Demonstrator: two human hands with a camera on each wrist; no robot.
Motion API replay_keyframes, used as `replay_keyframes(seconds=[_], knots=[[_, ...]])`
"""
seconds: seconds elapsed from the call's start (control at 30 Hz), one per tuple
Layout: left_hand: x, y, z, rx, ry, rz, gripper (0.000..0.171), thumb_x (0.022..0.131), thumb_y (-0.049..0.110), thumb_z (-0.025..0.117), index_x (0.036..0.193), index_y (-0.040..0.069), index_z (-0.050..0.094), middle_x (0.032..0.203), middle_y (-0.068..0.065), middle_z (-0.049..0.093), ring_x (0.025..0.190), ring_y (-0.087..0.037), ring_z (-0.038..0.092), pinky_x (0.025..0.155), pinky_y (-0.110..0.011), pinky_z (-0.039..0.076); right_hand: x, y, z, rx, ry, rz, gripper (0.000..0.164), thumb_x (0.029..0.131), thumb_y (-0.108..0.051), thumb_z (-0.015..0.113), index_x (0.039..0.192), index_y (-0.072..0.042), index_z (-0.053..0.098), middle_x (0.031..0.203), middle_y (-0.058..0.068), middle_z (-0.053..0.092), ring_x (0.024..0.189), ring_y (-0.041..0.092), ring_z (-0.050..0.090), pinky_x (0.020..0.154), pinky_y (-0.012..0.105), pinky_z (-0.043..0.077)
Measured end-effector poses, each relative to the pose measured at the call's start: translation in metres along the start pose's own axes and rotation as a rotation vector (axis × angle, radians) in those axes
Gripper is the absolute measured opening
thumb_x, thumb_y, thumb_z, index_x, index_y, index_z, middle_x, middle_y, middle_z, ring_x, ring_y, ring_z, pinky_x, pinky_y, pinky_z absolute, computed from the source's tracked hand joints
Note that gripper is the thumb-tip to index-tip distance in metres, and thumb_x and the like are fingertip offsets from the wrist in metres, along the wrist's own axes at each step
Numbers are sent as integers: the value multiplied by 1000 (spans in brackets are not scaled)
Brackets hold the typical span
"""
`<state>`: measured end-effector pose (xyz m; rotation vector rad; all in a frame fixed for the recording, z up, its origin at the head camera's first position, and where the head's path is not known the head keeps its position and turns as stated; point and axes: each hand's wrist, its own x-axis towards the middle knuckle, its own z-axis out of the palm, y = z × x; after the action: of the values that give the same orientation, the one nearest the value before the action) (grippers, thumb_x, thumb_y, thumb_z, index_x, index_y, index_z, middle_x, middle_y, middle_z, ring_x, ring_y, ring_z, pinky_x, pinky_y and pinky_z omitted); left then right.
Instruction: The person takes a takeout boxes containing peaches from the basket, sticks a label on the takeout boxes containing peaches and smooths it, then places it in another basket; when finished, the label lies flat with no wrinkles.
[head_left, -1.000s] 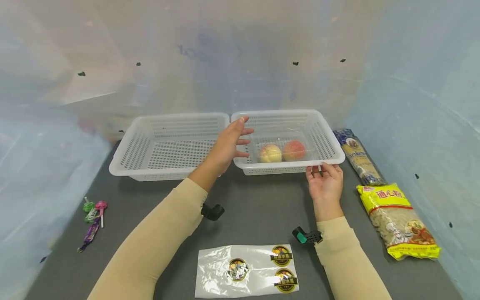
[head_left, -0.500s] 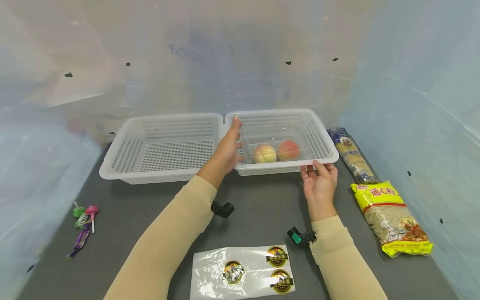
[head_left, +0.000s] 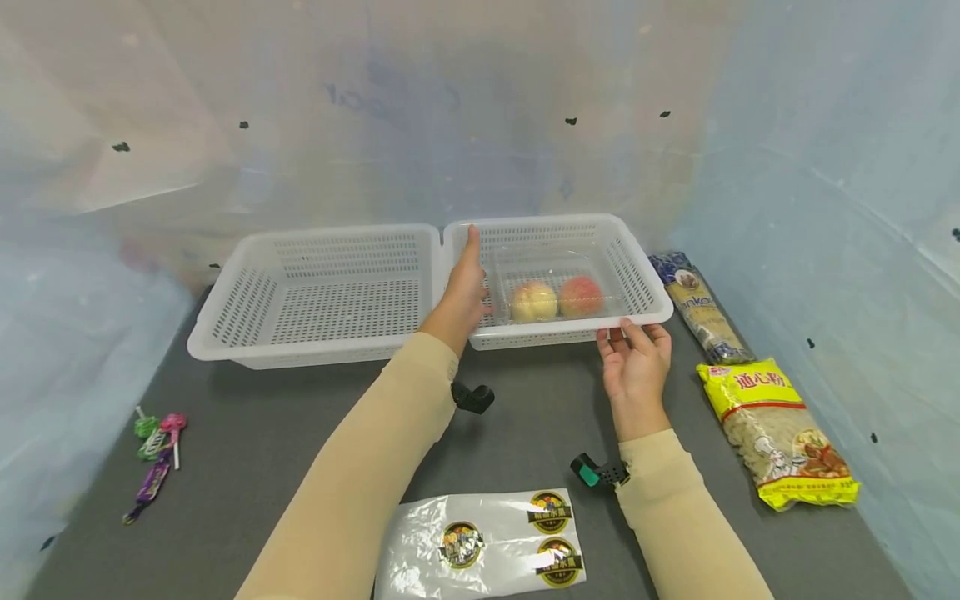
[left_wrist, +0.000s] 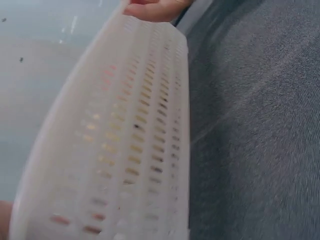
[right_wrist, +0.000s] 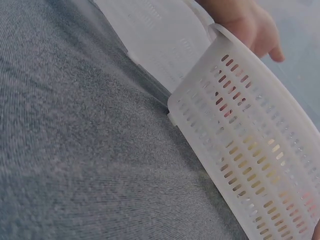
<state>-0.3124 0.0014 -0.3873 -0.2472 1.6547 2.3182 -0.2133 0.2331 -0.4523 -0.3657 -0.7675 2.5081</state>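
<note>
In the head view, two peaches sit in a clear plastic box inside the right white basket. My left hand reaches over that basket's left end with the thumb raised. Its fingers go down inside, at the left side of the box, and are partly hidden. My right hand grips the front rim near the right corner, thumb at the rim and fingers below it. In the right wrist view, the left hand shows behind the slotted basket wall.
Another white basket stands against the left end of the first. Lollipops and a purple-wrapped sweet lie at left. A printed plastic bag lies in front. Two pasta packets, one blue and one yellow, lie at right.
My left hand has moved down and inward, against the left side of the clear box. The box with the peaches has shifted slightly right inside the basket. My right hand keeps its hold on the rim.
</note>
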Motion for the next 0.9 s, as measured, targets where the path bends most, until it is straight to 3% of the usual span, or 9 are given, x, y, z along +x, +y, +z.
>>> replay_keyframes(seconds=[0.17, 0.27, 0.43, 0.63, 0.8, 0.9], knots=[[10, -7, 7, 12, 40, -40, 106, 93, 92, 44, 177, 33, 17, 176, -22, 23, 155, -58, 24, 117, -78, 24, 1, 0, -2, -9, -13, -3, 51, 104, 7, 68, 143, -5, 37, 159, 23, 39, 102, 29, 59, 76, 34, 59], [14, -7, 7, 8, 45, -89, 104, 95, 90, 46, 177, 32, 18, 175, -22, 24, 155, -58, 22, 116, -80, 25, 1, 1, -3, -15, -19, -12, 55, 103, 6, 70, 144, -5, 37, 159, 23, 39, 104, 30, 59, 76, 35, 59], [16, -6, 6, -13, 10, -147, 101, 99, 83, 52, 177, 31, 15, 177, -19, 19, 155, -58, 20, 116, -80, 25, 2, 2, -4, -15, -22, -5, 48, 105, 7, 67, 141, -7, 38, 159, 23, 39, 107, 31, 59, 76, 35, 60], [17, -5, 5, -15, -22, -197, 108, 99, 71, 67, 176, 18, 13, 175, -20, 20, 153, -57, 25, 119, -77, 23, 3, 3, -5, -22, -13, -13, 41, 106, 8, 64, 135, -9, 42, 155, 22, 42, 104, 30, 60, 75, 34, 60], [18, -9, 6, 58, -64, -192, 100, 98, 46, 83, 173, 13, 26, 171, -25, 28, 143, -53, 44, 114, -70, 39, 4, 4, -5, -21, -14, -8, 39, 106, 9, 62, 135, -8, 42, 151, 21, 44, 102, 29, 60, 74, 34, 60], [18, -12, 7, 122, -79, -172, 92, 99, 33, 83, 171, 9, 30, 171, -27, 29, 138, -50, 49, 108, -64, 48, 4, 4, -4, -28, -20, -18, 41, 107, 9, 61, 138, -7, 40, 152, 22, 44, 102, 29, 60, 74, 33, 60]])
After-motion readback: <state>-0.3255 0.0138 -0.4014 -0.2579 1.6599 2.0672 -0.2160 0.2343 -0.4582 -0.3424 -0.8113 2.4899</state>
